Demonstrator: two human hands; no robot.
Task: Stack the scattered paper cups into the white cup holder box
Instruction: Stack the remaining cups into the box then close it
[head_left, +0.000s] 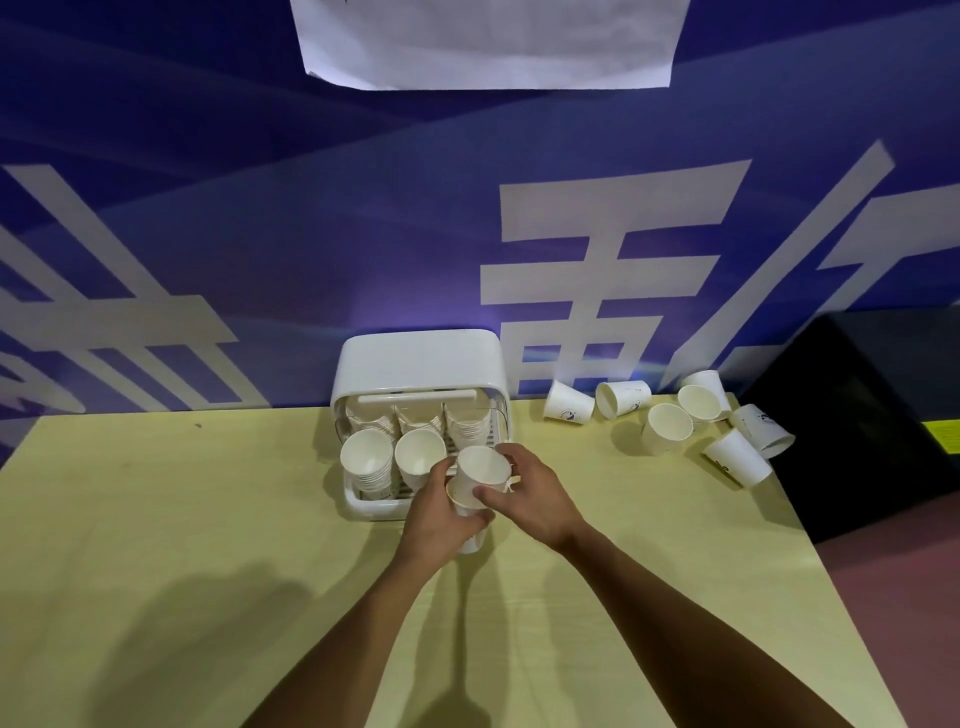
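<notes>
The white cup holder box (415, 364) stands at the table's far edge with its tray pulled out toward me. Cup stacks fill its rows, with two open stacks at the front left (366, 457) and middle (420, 453). In front of the tray's right side, my left hand (441, 525) grips a short stack of cups (470, 540) from below. My right hand (530, 493) holds a single white paper cup (480, 478), its base set into that stack. Several loose cups (667, 428) lie scattered to the right.
The pale yellow table (208, 519) ends on the right near a black cabinet (857, 415). A blue wall with white characters rises just behind the box. One scattered cup (763, 431) hangs at the table's right edge.
</notes>
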